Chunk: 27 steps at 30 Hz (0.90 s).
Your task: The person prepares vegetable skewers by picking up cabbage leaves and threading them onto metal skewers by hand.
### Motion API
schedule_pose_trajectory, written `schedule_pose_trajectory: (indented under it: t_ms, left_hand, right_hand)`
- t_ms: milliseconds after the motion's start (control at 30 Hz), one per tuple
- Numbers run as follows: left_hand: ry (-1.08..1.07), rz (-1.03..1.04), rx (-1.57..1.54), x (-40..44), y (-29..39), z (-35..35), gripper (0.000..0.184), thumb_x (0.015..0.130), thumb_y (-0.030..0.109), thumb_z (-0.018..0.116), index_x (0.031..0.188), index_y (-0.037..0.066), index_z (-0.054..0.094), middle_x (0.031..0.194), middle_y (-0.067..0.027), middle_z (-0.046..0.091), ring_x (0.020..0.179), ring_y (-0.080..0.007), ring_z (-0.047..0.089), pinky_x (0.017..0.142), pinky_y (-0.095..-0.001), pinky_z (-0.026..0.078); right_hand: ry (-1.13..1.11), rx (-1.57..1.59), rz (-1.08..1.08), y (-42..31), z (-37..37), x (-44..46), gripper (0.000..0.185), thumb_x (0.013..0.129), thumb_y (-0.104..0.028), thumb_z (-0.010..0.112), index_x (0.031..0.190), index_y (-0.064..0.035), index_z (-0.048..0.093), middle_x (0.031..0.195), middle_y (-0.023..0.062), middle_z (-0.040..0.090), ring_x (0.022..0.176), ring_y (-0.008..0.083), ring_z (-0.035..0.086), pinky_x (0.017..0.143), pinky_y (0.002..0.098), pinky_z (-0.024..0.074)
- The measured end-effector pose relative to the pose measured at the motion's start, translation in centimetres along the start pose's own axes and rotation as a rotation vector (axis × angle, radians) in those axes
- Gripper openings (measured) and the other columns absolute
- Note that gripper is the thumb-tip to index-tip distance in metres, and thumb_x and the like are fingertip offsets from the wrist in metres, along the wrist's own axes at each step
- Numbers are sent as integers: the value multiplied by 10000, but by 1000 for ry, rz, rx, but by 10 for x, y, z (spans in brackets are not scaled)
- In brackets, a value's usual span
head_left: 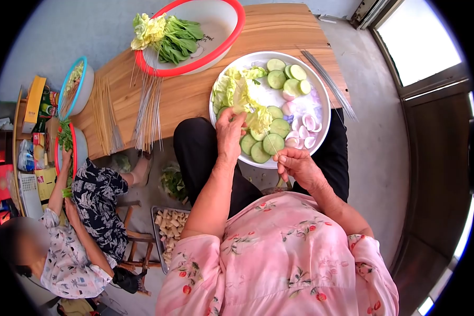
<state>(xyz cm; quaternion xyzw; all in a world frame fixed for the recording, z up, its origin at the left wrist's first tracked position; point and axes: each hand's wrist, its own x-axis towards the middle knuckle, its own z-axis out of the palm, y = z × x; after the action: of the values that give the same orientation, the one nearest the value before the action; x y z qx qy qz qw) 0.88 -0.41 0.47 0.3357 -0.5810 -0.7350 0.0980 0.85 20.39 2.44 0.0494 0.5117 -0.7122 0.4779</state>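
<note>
A large white round tray (325, 89) rests by my lap, holding cucumber slices (276, 80), pieces of purple-skinned onion (309, 122) and pale green lettuce-like leaves (222, 88). Over its near part, my left hand (230, 136) is closed, its fingertips pinching a crumpled yellow-green leaf (260, 120). At the near rim, my right hand (298, 164) is closed on a thin skewer (272, 145). The skewer points up and left toward that leaf; whether its tip has pierced it I cannot make out.
A red-rimmed basin (237, 29) holds leafy greens (180, 41) and loaded skewers. Bundles of thin skewers (326, 79) lie at the wooden table's (279, 26) right edge and left side. Another person (73, 237) sits at left, handling greens. A tray of beige chunks (168, 231) is on the floor.
</note>
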Motion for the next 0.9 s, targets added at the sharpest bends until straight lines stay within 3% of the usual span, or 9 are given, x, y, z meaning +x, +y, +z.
schedule_pose_trajectory:
  t_ms: [167,267,367,900]
  left_hand:
    - [-61,-57,-77,3,-1,-9,178,815,185,634,922,45,606,821,7,609,693,-73,549,530,-202,404]
    - [-73,-71,-96,-1,-1,-12,145,828,172,625,909,54,602,811,-5,617,651,-64,544,499,-183,395]
    - [-41,-93,-145,-3,-2,-14,113,812,149,634,866,51,623,757,-12,624,581,-66,538,463,-176,370]
    - [68,-88,-300,1,-3,-16,130,812,158,632,873,47,607,693,-6,574,506,-49,475,467,-181,386]
  right_hand:
    - [-2,24,-9,1,-9,2,141,904,-125,516,906,-28,618,667,23,597,528,88,530,458,207,425]
    - [79,18,-21,0,-14,3,129,891,-135,533,884,-39,618,653,12,583,489,73,484,415,194,356]
    - [159,29,-48,-3,-16,3,123,861,-157,565,840,-49,620,577,-22,495,428,49,357,382,193,236]
    - [318,11,-139,2,-18,6,156,877,-184,577,832,-39,615,504,-57,393,360,30,252,343,193,162]
